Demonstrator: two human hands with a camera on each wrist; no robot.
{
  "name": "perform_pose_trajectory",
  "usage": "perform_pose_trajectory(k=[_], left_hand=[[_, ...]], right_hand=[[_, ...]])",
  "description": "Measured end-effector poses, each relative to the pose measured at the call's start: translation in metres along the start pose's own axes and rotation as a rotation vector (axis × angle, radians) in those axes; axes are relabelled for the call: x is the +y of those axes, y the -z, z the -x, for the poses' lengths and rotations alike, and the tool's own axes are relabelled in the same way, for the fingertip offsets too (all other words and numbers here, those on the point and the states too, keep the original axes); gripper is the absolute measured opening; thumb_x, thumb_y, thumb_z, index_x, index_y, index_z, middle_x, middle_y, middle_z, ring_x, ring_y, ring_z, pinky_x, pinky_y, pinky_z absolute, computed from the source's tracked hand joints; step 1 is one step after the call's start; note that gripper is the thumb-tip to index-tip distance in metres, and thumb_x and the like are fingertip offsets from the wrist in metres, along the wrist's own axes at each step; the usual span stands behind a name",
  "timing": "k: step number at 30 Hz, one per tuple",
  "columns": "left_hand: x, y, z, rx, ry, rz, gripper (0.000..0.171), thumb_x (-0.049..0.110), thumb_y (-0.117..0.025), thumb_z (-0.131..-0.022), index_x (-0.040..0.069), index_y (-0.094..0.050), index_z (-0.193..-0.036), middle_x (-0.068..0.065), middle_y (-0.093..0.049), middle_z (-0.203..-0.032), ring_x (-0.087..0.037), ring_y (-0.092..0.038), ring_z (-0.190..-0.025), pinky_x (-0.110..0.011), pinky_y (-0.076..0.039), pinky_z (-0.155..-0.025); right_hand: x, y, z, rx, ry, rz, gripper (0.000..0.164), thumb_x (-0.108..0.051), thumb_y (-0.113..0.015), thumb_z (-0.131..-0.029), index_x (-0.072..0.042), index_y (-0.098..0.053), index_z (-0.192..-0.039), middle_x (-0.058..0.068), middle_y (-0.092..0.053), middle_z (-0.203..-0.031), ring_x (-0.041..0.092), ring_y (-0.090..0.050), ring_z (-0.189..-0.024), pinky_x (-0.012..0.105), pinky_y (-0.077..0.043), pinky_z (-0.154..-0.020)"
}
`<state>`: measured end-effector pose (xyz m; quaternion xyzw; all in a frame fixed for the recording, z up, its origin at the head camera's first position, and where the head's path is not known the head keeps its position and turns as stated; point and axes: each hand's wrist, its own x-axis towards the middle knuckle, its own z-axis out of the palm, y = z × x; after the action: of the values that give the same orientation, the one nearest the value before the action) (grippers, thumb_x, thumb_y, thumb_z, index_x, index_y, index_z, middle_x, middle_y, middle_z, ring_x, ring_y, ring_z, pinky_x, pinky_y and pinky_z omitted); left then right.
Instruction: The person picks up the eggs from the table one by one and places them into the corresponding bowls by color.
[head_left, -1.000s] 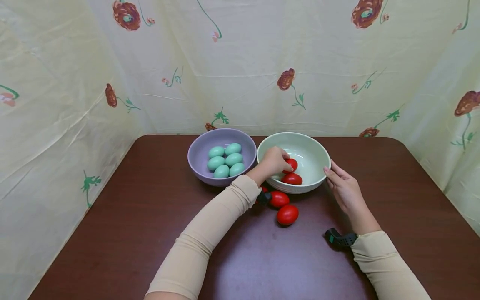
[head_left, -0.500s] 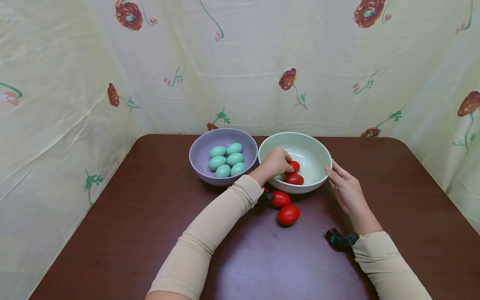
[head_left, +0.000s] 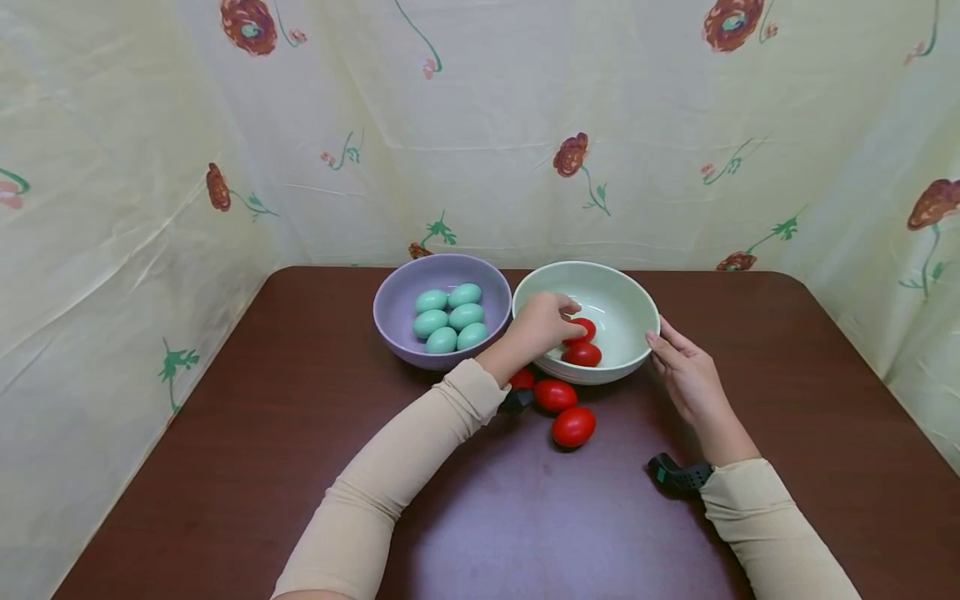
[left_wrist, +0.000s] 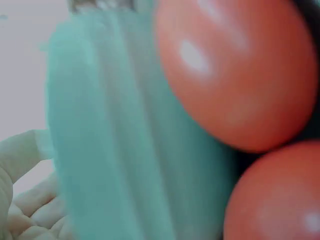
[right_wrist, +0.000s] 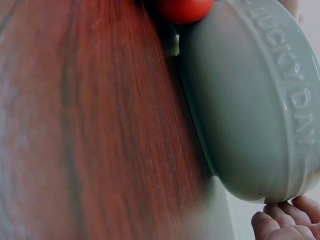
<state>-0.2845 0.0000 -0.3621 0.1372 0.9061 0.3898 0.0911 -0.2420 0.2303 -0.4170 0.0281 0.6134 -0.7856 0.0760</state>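
My left hand [head_left: 546,321] reaches over the near-left rim of the pale green bowl [head_left: 626,333]. Its thumb lies over a red egg [head_left: 587,327] in there, while the fingers are parted from the thumb above it. A second red egg [head_left: 582,355] lies just in front of that one. My right hand [head_left: 690,379] grips the bowl's right side, thumb at the rim and fingers around the outside. In the right wrist view its fingertips [right_wrist: 287,212] meet the wall of the bowl [right_wrist: 235,110], which bears raised lettering. The left wrist view shows the bowl's outer wall [left_wrist: 110,125] close up.
A purple bowl [head_left: 393,333] with several teal eggs [head_left: 467,316] stands directly left of the green bowl. Three red eggs lie on the brown table [head_left: 300,433] in front: one [head_left: 573,427] nearest, another [head_left: 556,396] behind it, a third [head_left: 522,379] partly hidden by my left wrist.
My left hand's fingers have loosened and lifted from the red egg, which stays in the green bowl beside the other. The left forearm has shifted slightly left. My right hand keeps its grip.
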Motion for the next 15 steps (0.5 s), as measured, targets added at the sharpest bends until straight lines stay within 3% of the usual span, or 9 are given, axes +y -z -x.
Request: perform_pose_trajectory(k=[3,9,15], left_hand=[[-0.002,0.006,0.022,0.032,-0.044,0.094,0.041,0.018,-0.071,-0.09,0.005,-0.066,-0.129,-0.011,-0.071,-0.124,-0.022,-0.068,-0.111,-0.026,-0.055,-0.092],[-0.007,0.006,0.066,0.1,-0.1,0.185,0.041,0.018,-0.074,-0.089,0.004,-0.067,-0.126,-0.012,-0.072,-0.121,-0.025,-0.07,-0.106,-0.028,-0.056,-0.092],[-0.009,0.005,0.095,0.131,-0.134,0.241,0.038,0.016,-0.078,-0.086,0.007,-0.071,-0.121,-0.01,-0.074,-0.115,-0.021,-0.073,-0.098,-0.033,-0.057,-0.09]], right_hand=[[-0.001,-0.001,-0.001,-0.001,0.0,0.0,0.072,-0.023,-0.057,-0.101,-0.007,-0.016,-0.157,0.003,-0.007,-0.167,0.012,-0.016,-0.151,0.029,-0.015,-0.12],[-0.002,0.0,0.0,-0.003,0.006,-0.013,0.072,-0.022,-0.058,-0.1,-0.007,-0.017,-0.157,0.003,-0.007,-0.167,-0.005,-0.032,-0.14,0.028,-0.016,-0.12],[0.0,0.0,0.001,-0.003,0.001,-0.017,0.073,-0.022,-0.059,-0.1,-0.006,-0.016,-0.157,0.004,-0.007,-0.167,-0.01,-0.039,-0.135,0.028,-0.016,-0.119]])
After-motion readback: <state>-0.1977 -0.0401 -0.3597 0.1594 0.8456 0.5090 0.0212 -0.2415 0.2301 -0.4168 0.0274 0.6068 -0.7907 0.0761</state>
